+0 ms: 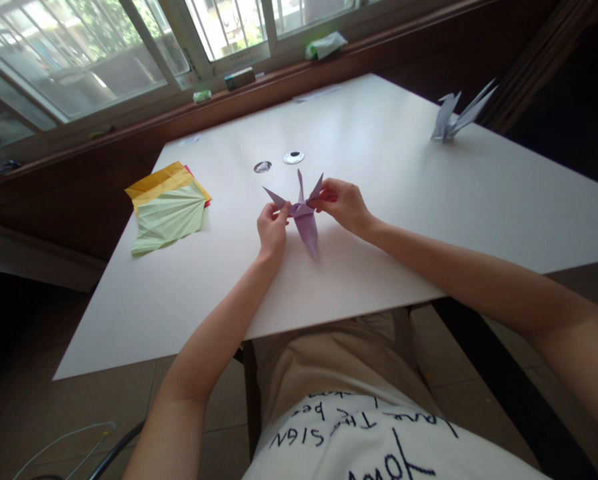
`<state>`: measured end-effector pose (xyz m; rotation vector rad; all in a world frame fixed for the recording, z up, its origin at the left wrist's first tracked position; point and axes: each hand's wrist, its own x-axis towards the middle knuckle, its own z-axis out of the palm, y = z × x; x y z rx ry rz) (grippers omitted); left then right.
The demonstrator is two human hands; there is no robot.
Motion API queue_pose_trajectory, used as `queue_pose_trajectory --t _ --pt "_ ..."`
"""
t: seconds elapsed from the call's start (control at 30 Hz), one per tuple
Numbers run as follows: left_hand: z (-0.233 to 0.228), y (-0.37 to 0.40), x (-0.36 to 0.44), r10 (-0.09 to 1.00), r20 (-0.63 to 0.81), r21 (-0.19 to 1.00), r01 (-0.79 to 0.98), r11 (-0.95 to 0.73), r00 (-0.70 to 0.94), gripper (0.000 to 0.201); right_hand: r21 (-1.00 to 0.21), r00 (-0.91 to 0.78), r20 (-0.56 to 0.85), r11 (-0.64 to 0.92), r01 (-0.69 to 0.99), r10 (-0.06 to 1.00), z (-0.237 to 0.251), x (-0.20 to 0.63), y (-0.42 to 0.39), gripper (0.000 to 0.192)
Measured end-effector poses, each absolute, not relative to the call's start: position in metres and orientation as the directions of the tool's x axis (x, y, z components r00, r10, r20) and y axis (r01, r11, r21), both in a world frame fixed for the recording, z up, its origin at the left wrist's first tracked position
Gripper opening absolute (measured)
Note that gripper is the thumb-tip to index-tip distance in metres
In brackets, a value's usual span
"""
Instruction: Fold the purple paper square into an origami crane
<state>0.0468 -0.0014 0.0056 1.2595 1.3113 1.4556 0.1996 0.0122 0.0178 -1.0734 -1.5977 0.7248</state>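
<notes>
purple paper fold (pixel 306 227) | long axis near-far, tip toward person | left hand (pixel 273 230) pinches left wing | right hand (pixel 343 203) pinches right wing

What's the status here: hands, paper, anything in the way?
Left hand and right hand both pinch the purple crane over the table. Nothing blocks.

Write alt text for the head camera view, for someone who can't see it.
Two bare hands, left hand and right hand, pinch a folded purple paper figure over a white table. Coloured paper sheets lie left; a finished paper crane stands far right.
</notes>
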Motion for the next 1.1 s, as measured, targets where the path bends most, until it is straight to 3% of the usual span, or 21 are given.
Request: queue_pose_trajectory --t 0.3,1.1 --pt "0.005 -0.0005 0.0468 0.974 0.12 0.993 0.015 -0.12 -0.194 0.019 -0.903 -0.059 0.376 0.38 0.2 0.925 0.0207 0.1997 0.0123 0.043" --pt "0.0049 -0.0015 0.0462 0.977 0.078 0.995 -0.038 -0.087 -0.201 0.019 -0.91 -0.068 0.365 0.371 0.185 0.929 0.0154 0.1993 0.0141 0.032"
